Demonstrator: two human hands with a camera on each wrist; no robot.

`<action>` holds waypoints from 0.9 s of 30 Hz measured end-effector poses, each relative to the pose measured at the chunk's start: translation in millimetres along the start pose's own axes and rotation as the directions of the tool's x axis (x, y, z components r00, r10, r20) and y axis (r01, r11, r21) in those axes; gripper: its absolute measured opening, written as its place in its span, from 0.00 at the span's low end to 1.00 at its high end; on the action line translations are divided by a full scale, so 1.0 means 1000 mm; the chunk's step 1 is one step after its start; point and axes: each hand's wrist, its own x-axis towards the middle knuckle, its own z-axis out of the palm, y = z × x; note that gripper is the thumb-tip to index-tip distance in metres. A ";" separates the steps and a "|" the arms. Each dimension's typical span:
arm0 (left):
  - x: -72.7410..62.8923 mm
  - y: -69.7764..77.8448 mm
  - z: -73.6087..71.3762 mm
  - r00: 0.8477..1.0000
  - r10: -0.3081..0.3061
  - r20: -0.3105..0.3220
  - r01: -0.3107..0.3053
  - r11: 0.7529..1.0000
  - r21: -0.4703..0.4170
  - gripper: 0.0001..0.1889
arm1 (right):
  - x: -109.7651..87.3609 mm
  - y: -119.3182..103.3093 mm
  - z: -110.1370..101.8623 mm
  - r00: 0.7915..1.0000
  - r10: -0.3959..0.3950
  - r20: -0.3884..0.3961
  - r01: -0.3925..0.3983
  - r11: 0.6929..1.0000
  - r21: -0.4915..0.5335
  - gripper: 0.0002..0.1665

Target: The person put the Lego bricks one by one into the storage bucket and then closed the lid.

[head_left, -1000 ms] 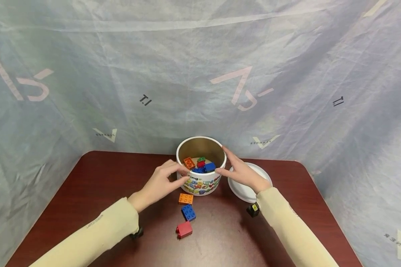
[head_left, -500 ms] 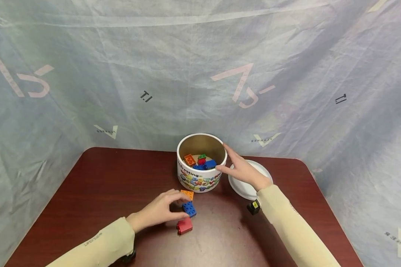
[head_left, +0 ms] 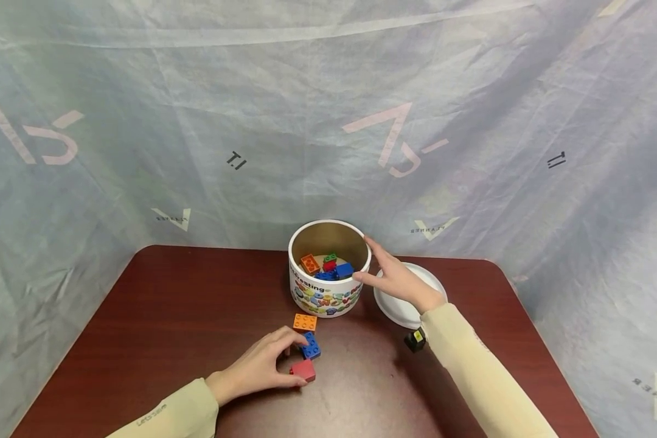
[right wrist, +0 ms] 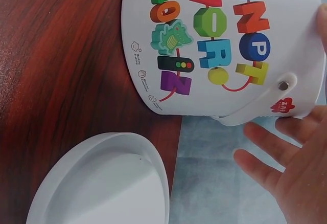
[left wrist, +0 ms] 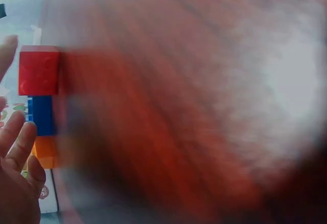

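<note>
My left hand [head_left: 260,365] is low over the table, thumb and fingers spread around a red toy building brick [head_left: 303,370]. The thumb lies at the brick's near side, and the fingertips reach by a blue brick [head_left: 309,345] just behind it. An orange brick [head_left: 305,322] lies farther back; the left wrist view shows all three in a row. My right hand [head_left: 396,281] rests against the right side of a round white bucket [head_left: 328,301], fingers fairly straight and thumb at the front rim. Inside the bucket are several bricks, among them an orange brick [head_left: 309,263] and a blue brick [head_left: 344,271].
A white round lid [head_left: 396,309] lies on the table right of the bucket, partly under my right forearm. The dark red-brown table [head_left: 159,304] ends at a hanging grey cloth [head_left: 285,121] behind the bucket. A handle [right wrist: 265,98] hangs on the bucket's side.
My left hand has moved from the bucket's rim down past the orange and blue bricks to the red one. My right hand stays at the bucket.
</note>
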 end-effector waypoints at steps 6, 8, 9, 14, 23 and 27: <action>0.000 -0.002 0.000 0.999 0.026 0.039 -0.028 0.999 0.043 0.21 | -0.001 -0.001 -0.001 1.000 0.005 0.000 -0.005 1.000 0.008 0.63; 0.000 -0.002 0.000 0.998 0.023 0.054 -0.027 0.997 0.067 0.18 | -0.001 -0.001 -0.001 1.000 0.011 -0.001 -0.011 1.000 0.010 0.63; 0.001 -0.002 0.000 0.998 0.019 0.062 -0.023 0.997 0.074 0.17 | -0.001 -0.001 -0.001 1.000 0.008 0.000 -0.008 1.000 0.008 0.63; 0.001 0.000 -0.001 0.996 0.028 0.083 -0.035 0.996 0.085 0.16 | -0.001 0.000 -0.001 1.000 0.016 0.003 -0.016 1.000 0.009 0.64; -0.001 -0.003 -0.002 0.995 0.025 0.094 -0.034 0.995 0.098 0.18 | -0.001 0.001 0.000 1.000 0.006 -0.006 -0.006 1.000 0.018 0.64; -0.002 -0.004 -0.003 0.996 0.023 0.092 -0.033 0.994 0.107 0.18 | 0.000 0.001 0.000 1.000 -0.009 -0.003 0.009 1.000 -0.008 0.63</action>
